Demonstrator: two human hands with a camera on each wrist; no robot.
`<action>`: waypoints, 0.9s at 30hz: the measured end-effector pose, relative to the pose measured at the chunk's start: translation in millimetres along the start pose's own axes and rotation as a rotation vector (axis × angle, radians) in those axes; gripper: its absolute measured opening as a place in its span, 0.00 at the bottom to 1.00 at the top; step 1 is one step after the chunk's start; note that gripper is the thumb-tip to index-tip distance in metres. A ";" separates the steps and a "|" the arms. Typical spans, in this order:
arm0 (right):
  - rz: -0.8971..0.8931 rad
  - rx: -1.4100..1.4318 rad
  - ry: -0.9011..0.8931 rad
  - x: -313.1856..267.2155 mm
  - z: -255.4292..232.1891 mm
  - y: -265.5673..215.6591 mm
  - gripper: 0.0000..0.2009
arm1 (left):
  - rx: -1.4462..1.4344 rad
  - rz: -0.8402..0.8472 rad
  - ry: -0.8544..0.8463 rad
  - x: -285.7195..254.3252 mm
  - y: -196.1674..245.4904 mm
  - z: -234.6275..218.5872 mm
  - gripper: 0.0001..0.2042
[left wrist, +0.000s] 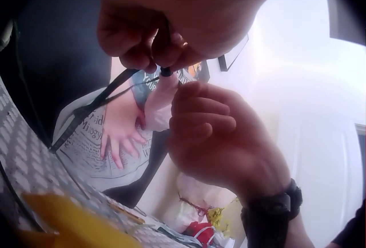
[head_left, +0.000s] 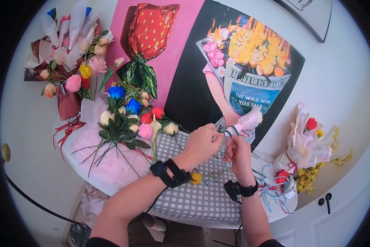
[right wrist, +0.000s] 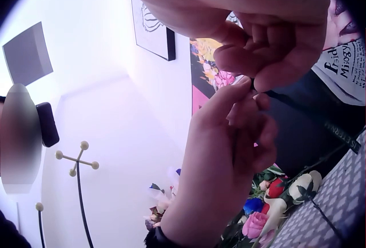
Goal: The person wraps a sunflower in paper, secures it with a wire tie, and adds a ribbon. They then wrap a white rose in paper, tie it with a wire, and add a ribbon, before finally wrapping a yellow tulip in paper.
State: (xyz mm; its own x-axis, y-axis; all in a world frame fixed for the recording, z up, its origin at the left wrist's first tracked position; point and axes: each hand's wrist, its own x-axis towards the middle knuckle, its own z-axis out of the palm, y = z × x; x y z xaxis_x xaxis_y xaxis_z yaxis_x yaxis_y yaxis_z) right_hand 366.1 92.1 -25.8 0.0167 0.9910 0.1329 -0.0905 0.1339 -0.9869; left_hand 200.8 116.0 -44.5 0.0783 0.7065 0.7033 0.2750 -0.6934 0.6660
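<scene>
A single pale rose wrapped in pink paper (head_left: 248, 120) points up and right in the head view. Dark green ribbon (head_left: 231, 131) goes around the narrow end of its wrapping. My left hand (head_left: 202, 144) pinches the ribbon at that end between thumb and curled fingers. Close beside it, my right hand (head_left: 238, 153) has its fingers curled and pinches the ribbon too. In the left wrist view, ribbon tails (left wrist: 86, 110) trail away from the left fingers. Lettering shows on the ribbon (right wrist: 320, 116) in the right wrist view. The fingers hide the knot area.
Loose artificial flowers (head_left: 131, 111) and pink tissue (head_left: 111, 154) lie on the table's left, below a large bouquet (head_left: 71, 61). A yellow flower (head_left: 196, 178) lies on the checked cloth (head_left: 209, 201). Ribbons (head_left: 271, 191) and a wrapped bouquet (head_left: 302, 144) are at right.
</scene>
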 end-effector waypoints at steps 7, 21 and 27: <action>-0.433 -0.239 0.129 -12.0 23.4 5.4 0.12 | -0.257 -0.106 -0.033 6.9 -19.8 6.6 0.17; -0.705 -0.013 0.212 -3.8 6.8 3.7 0.07 | -0.384 -0.228 -0.188 9.0 -13.2 -1.2 0.19; -0.609 0.296 0.147 -17.1 18.3 -6.4 0.02 | -0.589 -0.310 -0.174 11.4 -12.4 -5.1 0.18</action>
State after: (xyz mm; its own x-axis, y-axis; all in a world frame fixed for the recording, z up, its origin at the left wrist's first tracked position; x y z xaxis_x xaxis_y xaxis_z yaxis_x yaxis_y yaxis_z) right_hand 348.2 74.4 -20.0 0.2836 0.7308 0.6209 -0.2901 0.6825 -0.6708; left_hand 193.4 131.9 -43.4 0.2464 0.8628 0.4414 -0.2534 -0.3823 0.8886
